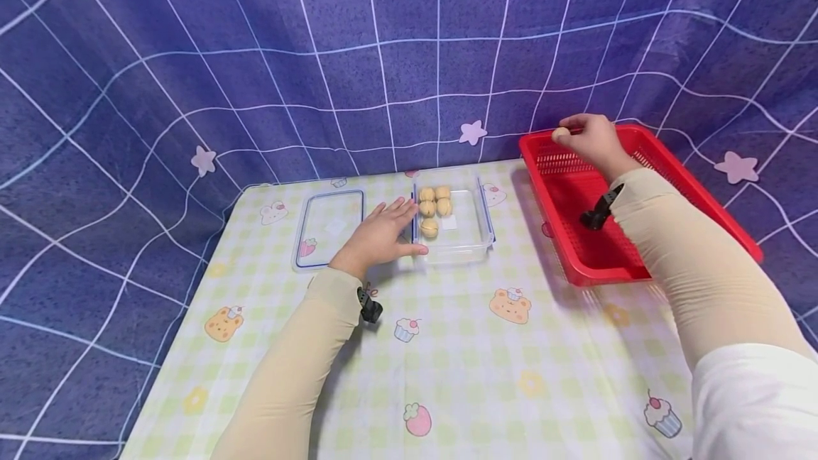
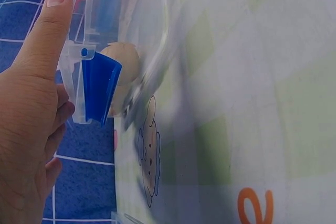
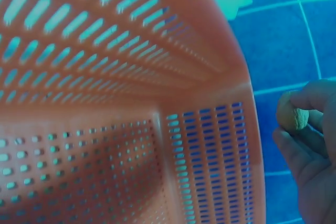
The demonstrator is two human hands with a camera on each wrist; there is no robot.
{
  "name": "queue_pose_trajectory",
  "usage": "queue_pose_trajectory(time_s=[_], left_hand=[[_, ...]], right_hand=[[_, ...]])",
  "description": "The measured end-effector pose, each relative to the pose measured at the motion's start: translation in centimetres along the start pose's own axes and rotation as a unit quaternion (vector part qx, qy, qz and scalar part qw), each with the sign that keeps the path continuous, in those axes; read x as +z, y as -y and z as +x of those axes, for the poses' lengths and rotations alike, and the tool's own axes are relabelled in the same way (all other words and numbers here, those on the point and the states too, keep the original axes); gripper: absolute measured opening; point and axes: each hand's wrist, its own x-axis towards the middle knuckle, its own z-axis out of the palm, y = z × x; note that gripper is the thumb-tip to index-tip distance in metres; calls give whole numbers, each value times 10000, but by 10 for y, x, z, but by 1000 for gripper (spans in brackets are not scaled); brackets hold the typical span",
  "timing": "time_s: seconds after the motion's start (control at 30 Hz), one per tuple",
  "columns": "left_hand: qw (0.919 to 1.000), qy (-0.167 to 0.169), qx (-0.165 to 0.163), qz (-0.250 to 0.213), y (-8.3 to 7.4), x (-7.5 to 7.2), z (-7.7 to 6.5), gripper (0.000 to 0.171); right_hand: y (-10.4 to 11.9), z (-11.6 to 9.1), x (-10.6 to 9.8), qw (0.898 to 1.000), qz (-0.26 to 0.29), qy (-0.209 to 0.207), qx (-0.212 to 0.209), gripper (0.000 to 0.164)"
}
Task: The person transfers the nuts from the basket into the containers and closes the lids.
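My right hand (image 1: 596,142) is raised above the far left corner of a red plastic basket (image 1: 578,261). Between thumb and fingers it pinches a tan walnut (image 3: 292,113), held above the rim level in the head view. Several more walnuts (image 1: 429,228) sit along the left side of a clear plastic box (image 1: 471,215) in the middle of the table. My left hand (image 1: 378,234) rests against the box's left edge, its fingers extended and thumb spread. In the left wrist view, the thumb lies along the rim by a blue-edged clip flap (image 2: 100,88).
A clear lid with a blue seal (image 1: 331,229) lies flat left of the box. The checked tablecloth (image 1: 460,375) covers the table. Behind it hangs a blue curtain with white grid lines (image 1: 409,69). The basket stands at the table's right side, its walls slotted.
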Motion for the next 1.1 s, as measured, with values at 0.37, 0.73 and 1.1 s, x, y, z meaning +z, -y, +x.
queue_pose_trajectory(time_s=[0.37, 0.73, 1.1], left_hand=[[10000, -62, 64, -6, -2, -3, -1, 100], [10000, -42, 54, -26, -2, -3, -1, 99], [10000, 29, 17, -20, -3, -3, -2, 100]], right_hand=[[29, 0, 11, 9994, 300, 172, -47, 43], [49, 4, 29, 9983, 469, 328, -106, 41], [69, 5, 55, 9967, 448, 591, -320, 38]])
